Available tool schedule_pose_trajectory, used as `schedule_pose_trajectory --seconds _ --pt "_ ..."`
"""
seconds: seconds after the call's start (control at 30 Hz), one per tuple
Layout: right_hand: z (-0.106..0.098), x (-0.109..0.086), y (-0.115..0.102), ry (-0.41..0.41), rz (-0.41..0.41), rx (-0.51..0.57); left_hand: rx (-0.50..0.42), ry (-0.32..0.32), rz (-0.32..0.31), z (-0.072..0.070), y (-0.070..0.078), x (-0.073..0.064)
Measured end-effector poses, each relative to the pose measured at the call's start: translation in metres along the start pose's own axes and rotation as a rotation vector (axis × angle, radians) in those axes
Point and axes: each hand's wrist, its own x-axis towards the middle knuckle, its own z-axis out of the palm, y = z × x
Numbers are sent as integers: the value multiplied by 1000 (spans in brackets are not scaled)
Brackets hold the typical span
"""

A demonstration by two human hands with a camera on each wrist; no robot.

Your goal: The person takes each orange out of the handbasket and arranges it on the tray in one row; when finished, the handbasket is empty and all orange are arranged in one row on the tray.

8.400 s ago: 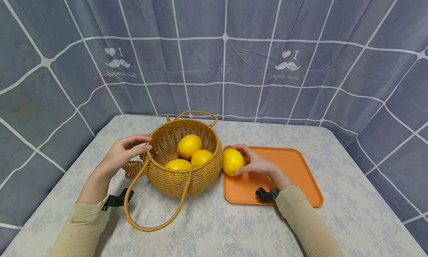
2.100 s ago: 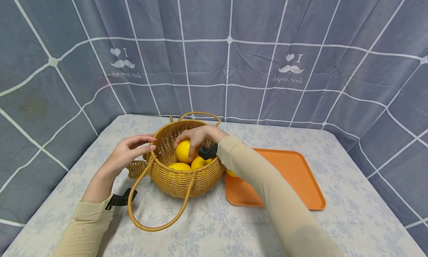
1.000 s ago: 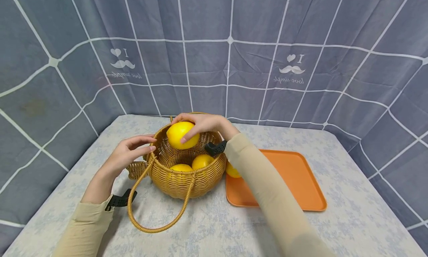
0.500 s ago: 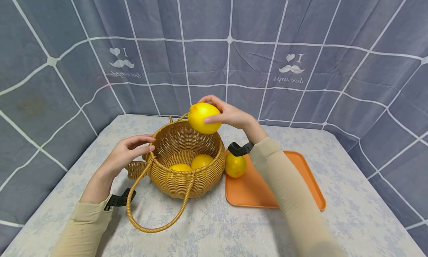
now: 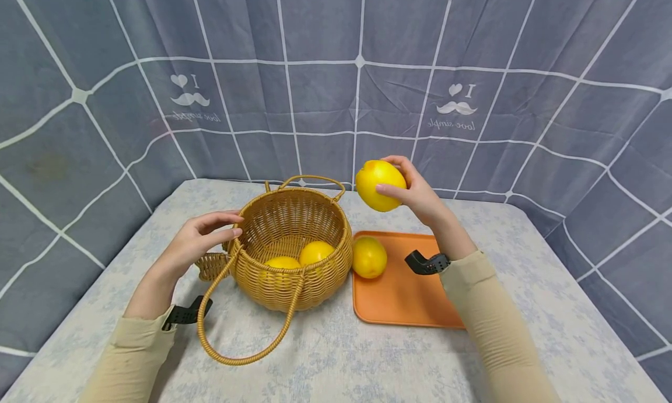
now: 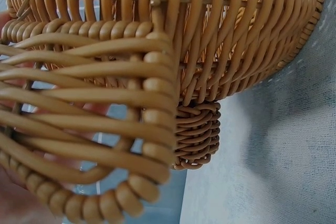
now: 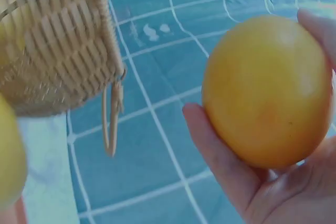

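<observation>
My right hand (image 5: 420, 196) grips a yellow lemon (image 5: 379, 185) in the air above the orange tray's back edge. In the right wrist view the fingers and thumb wrap the sides of this lemon (image 7: 268, 90). Against the left rim of the wicker basket (image 5: 291, 289) rests my left hand (image 5: 191, 245), its fingers and thumb fairly straight. Two lemons lie inside the basket, one at the front (image 5: 283, 262) and one at the right (image 5: 317, 252). A further lemon (image 5: 370, 257) sits on the left side of the orange tray (image 5: 404, 309). In the left wrist view, wickerwork (image 6: 89, 98) hides much of the left hand.
One basket handle (image 5: 236, 361) hangs forward onto the table (image 5: 336, 356); the other handle (image 5: 315, 177) stands at the back. A wicker tail (image 5: 210, 267) juts out left of the basket. Grey-blue checked cloth (image 5: 315, 100) encloses the table's back and sides.
My right hand has lifted a lemon out of the basket and carried it right, over the tray. Earlier it held a lemon at the tray's left side. My left hand stays at the rim.
</observation>
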Motion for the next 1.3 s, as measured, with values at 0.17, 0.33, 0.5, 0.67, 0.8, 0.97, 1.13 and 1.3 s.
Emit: schedule_pose_trajectory --seconds 0.17,0.33,0.5,0.67,0.8,0.97,1.13,1.3 --pt "-14 -24 18 111 79 -23 -7 -4 1 -1 0 -1" --pt "-20 -43 39 189 147 9 1 -5 -1 -1 -1 -1" --pt "-19 -57 56 251 201 74 -4 -5 -5 -1 -1 -2" --pt "-17 -67 72 288 257 103 -8 -4 -5 -1 0 -2" --pt "-21 -72 95 296 272 136 -2 1 -2 -1 0 -2" --pt "-29 -71 122 290 269 129 3 3 5 0 0 -2" --pt "-15 -74 100 279 312 61 -1 1 8 0 2 -2" --pt "-12 -74 103 279 365 -29 3 4 12 0 2 -2"
